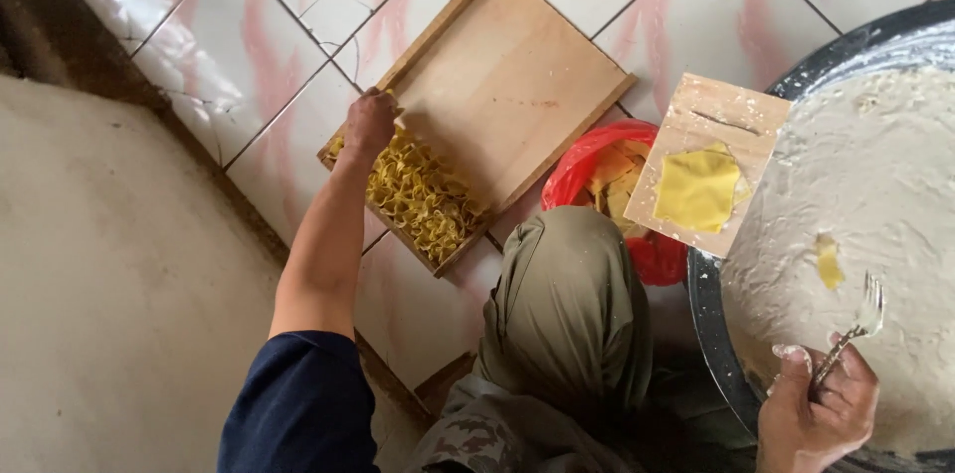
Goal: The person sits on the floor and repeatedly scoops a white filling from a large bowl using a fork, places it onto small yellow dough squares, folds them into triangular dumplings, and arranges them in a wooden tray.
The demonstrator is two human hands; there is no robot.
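Folded dumplings point(423, 196), small and yellow, crowd the lower end of a wooden tray point(507, 75) on the tiled floor point(269, 5), at about ten o'clock from the person's bent knee point(567, 294). The left hand point(370, 123) reaches out over the tray's near corner, fingers drawn together on the heap; whether a dumpling sits in that grip cannot be told. The right hand point(818, 411), at five o'clock, is clamped on a fork point(858, 319) whose tines rest on pale filling in a big dark basin point(711, 334). A small floured board point(708, 160) carries square yellow wrappers point(698, 187) at one o'clock, partly over a red bag point(587, 160) of more wrappers. The step in hand looks like setting a finished piece among the others; the next move would call for a neat placement, without crushing neighbours
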